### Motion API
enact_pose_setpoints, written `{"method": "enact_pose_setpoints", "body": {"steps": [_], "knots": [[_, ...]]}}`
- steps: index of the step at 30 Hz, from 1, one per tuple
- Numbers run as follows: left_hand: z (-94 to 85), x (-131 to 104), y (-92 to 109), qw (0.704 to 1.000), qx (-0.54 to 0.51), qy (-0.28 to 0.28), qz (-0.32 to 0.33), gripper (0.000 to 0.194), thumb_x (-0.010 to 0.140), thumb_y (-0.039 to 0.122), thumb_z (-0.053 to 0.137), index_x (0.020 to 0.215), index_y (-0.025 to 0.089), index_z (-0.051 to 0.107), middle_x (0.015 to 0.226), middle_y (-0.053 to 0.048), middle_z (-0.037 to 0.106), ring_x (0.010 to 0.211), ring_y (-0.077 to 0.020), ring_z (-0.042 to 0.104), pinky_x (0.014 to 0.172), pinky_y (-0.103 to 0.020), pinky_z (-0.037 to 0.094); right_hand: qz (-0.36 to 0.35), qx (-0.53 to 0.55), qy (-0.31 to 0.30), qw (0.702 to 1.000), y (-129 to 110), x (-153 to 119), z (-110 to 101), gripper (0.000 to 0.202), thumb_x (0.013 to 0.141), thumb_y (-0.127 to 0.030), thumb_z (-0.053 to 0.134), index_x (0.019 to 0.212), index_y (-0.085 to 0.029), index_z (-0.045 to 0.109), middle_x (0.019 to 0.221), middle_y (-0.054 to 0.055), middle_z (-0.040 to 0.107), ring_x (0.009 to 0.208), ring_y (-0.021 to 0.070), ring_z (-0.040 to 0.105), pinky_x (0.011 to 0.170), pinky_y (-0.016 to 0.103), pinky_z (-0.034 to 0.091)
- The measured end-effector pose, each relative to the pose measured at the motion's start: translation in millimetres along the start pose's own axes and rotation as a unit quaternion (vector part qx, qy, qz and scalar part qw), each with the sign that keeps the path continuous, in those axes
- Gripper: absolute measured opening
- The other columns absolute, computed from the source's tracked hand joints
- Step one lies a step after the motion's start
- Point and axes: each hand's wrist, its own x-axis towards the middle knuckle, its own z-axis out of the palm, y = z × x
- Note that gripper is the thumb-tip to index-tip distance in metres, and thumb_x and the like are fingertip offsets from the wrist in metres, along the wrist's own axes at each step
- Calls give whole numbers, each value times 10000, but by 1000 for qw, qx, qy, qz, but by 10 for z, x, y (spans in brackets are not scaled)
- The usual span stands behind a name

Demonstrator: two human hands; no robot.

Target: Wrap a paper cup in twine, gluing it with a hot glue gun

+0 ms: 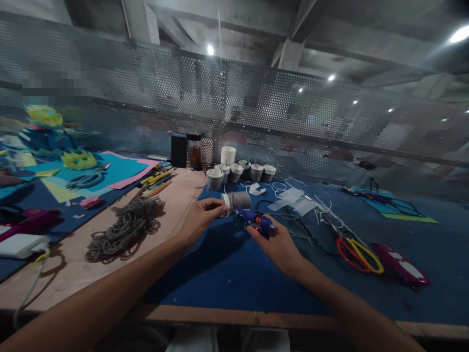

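A paper cup (242, 200) wound with grey cord lies on its side over the blue table surface, its white rim end turned left. My left hand (202, 219) pinches at that rim end, thumb and forefinger together on the cup and cord. In my right hand (280, 242) is a blue glue gun (259, 221), fingers wrapped round it. The gun's nozzle points left and reaches the cord near the white part of the cup. Whether the nozzle touches the cord cannot be made out.
Several cord-wrapped cups (214, 179) stand behind the hands. Grey cord (126, 227) lies heaped at the left. Red and yellow-handled scissors (361, 255) and a purple device (401, 265) lie right. A perforated metal screen (164, 98) rises behind; loose strings and a black cable cross the table.
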Motion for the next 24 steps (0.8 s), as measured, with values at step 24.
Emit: {"method": "enact_pose_setpoints", "body": {"steps": [24], "knots": [[-42,29,28,996,-65,29,-49,230,690,325,799,817,148,728,762,-23,695,722,-137,635,758,-285,517,5,96,-78,992,20,-30,-66,286,929,-491,526,857,-215,524,707,-21,577,551,136,557,514,244,413]]}}
